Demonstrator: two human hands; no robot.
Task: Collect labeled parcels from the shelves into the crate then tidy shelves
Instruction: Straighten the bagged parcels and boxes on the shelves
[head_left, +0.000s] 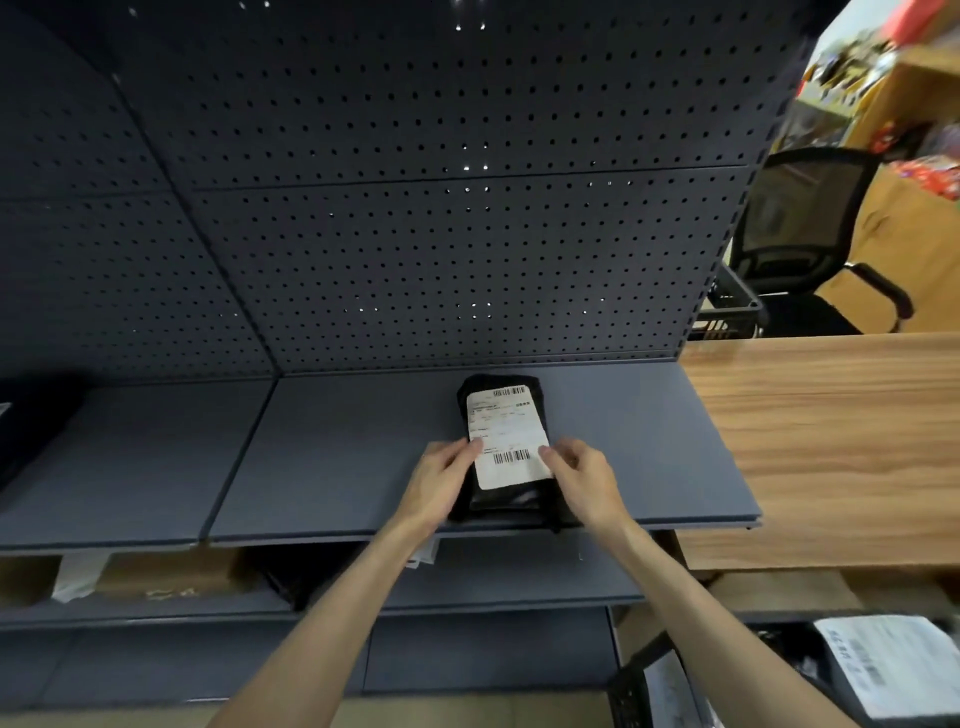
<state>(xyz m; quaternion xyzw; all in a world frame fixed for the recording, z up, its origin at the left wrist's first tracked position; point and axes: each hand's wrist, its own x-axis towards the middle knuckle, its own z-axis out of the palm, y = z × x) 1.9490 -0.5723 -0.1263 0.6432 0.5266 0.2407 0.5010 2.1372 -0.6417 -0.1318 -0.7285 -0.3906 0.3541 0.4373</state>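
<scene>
A black parcel (506, 447) with a white shipping label (506, 436) lay flat on the dark grey shelf (337, 457), near its front edge and toward the right end, the label facing up with a barcode at each end. The person's two hands held it from either side: the left hand (441, 480) gripped the parcel's left edge with the thumb pressed on the label's left margin, and the right hand (584, 480) gripped the right edge, its thumb on the label near the lower barcode. Both forearms reached up from the near side.

Behind the shelf rose a dark pegboard back panel (441, 234). On the shelf below (493, 577), to the left, sat a brown cardboard box (166, 577) and another black bag (301, 571), partly hidden. To the right stood a wooden bench (831, 441), and beyond it a black mesh office chair (810, 234). At the near right corner, a dark crate (639, 691) held parcels with white labels (893, 670).
</scene>
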